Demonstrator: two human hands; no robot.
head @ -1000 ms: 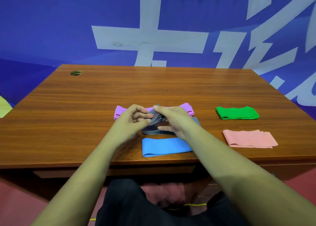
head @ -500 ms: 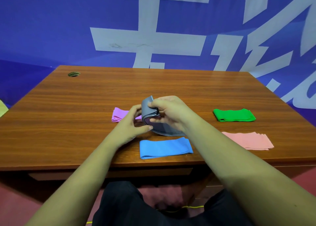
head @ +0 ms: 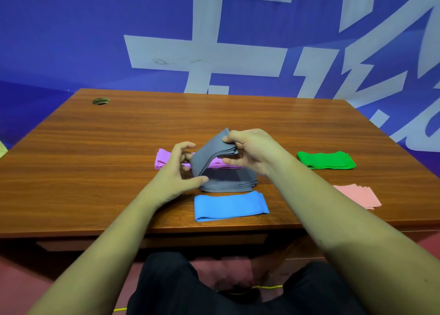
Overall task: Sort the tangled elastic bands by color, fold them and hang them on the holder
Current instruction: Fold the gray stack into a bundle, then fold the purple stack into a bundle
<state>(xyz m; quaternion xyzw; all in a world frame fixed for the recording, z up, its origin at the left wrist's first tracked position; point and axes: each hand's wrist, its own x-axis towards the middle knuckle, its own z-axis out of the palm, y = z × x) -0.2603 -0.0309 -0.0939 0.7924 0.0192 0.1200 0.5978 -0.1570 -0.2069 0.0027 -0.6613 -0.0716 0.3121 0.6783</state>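
Closest to me, below the desk's front edge, are the person's dark trousers [head: 178, 286] and a thin yellow cord [head: 266, 287] on the red floor. On the brown wooden desk [head: 95, 171], nearest that edge, lies a flat-folded sky-blue elastic band [head: 231, 206]. Off to the right is a pale pink elastic band [head: 354, 195], folded with its layers slightly fanned. Just behind the blue one is the work in hand: a grey elastic band [head: 228, 183], several layers thick, its lower half lying on the desk and its upper half bent up and over. The left hand [head: 177, 171] curls round the bend, thumb on the lower layers and fingers behind the fold. The right hand [head: 254, 152] pinches the raised free end, thumb on top and fingers beneath. So both hands are clamped on the grey band, a little apart from each other. Behind them, partly hidden, lies a folded lilac elastic band [head: 163, 158], and well to the right a folded bright green elastic band [head: 326, 159]. At the far left corner is a round cable hole [head: 101, 101], and beyond the desk hangs a blue banner [head: 71, 40] with large white characters. By my reckoning the sorting is done, since each colour lies on its own. Four bands look folded and the grey one is mid-fold. All the hanging is left, and I see no holder anywhere.
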